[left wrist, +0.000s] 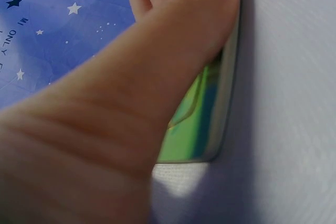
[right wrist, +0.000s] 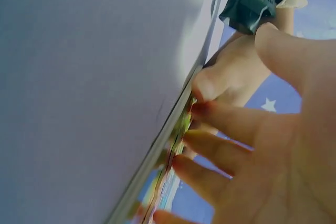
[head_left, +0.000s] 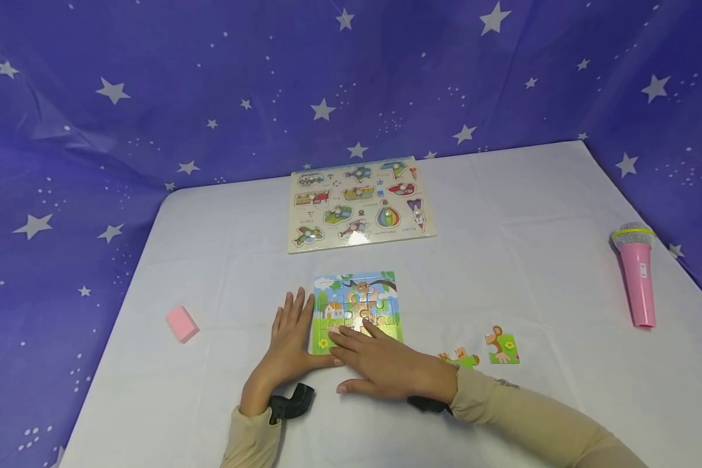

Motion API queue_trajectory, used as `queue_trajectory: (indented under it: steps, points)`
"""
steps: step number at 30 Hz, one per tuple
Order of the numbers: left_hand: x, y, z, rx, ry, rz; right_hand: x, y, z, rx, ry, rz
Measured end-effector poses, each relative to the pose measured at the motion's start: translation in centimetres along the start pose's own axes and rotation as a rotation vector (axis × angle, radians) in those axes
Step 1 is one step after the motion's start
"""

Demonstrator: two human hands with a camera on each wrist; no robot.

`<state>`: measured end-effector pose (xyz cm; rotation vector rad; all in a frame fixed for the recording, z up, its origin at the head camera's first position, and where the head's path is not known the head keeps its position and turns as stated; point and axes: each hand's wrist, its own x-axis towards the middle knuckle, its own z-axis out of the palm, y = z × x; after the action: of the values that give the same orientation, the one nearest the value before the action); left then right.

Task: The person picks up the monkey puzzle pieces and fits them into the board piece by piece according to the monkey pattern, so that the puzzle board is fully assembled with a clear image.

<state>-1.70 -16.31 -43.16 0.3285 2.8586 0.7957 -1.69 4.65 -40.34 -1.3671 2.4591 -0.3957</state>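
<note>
A square jigsaw puzzle (head_left: 333, 299) with a house and a tree branch lies on the white tablecloth, its lower part covered by the hands. Along its left side my left hand (head_left: 289, 344) rests with fingers straight, the thumb stretched across the near edge. In the left wrist view that thumb lies over the puzzle's corner (left wrist: 184, 142). My right hand (head_left: 383, 364) is spread flat over the lower part, fingertips touching the pieces. Two loose puzzle pieces lie right of it: one with a green ground and yellow flower (head_left: 507, 349), another (head_left: 461, 359) partly hidden by the right forearm.
Behind the puzzle lies a wooden peg board (head_left: 359, 205) with vehicle pictures. A pink block (head_left: 182, 324) sits at the left, and a pink toy microphone (head_left: 637, 279) lies near the right table edge. A purple starry cloth (head_left: 269, 97) hangs behind the table.
</note>
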Motion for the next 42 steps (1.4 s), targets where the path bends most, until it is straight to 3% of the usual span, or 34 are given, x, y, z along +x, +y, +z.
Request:
queue_trajectory:
  steps: [9,15,24,31,36,42]
  points:
    - [0.0,0.3,0.0,-0.032,-0.017,-0.023,-2.4,2.7,-1.8,-0.025,0.145,-0.018]
    - [0.0,0.3,0.1,-0.041,-0.022,-0.033,-6.3,5.7,-2.9,-0.001,0.213,0.096]
    - [0.1,0.3,-0.1,-0.044,-0.026,-0.045,-11.5,9.5,-3.9,0.081,0.166,0.269]
    - [0.0,0.3,-0.1,-0.046,-0.028,-0.048,-12.8,9.0,-3.5,0.119,0.141,0.304]
    - [0.0,0.3,0.0,-0.047,-0.031,-0.051,-13.0,8.0,-2.3,0.117,0.201,0.313]
    - [0.0,0.3,0.0,-0.036,-0.029,-0.041,-13.0,6.9,-1.7,0.099,0.265,0.390]
